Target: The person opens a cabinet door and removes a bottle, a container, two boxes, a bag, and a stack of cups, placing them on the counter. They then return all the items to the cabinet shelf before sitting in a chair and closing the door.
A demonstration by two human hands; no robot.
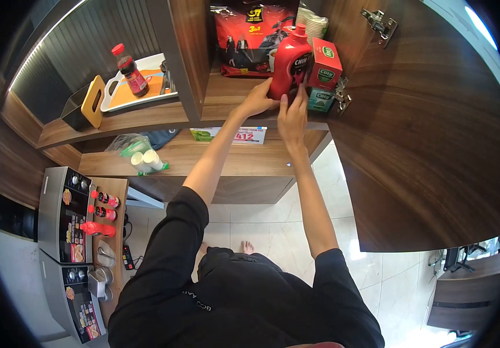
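A large red chili sauce bottle [288, 62] stands nearly upright at the front of the open cupboard shelf. My left hand [258, 100] grips its lower left side, while my right hand [294, 115] closes on it from the lower right, thumb and fingers against its label. Behind the bottle leans a red G7 coffee bag [247, 43]. Close to its right, a red Cozy tea box [326, 64] rests on a green Cozy tea box [322, 100]. Stacked paper cups [315, 26] show at the back.
An open cupboard door [424, 133] swings out at right. Left of the divider, a white tray [109, 98] carries a sauce bottle [129, 71] and cutlery. Lower down are bagged cups [145, 159], a printed sign [247, 135], two ovens [58, 214] and several red bottles [102, 213].
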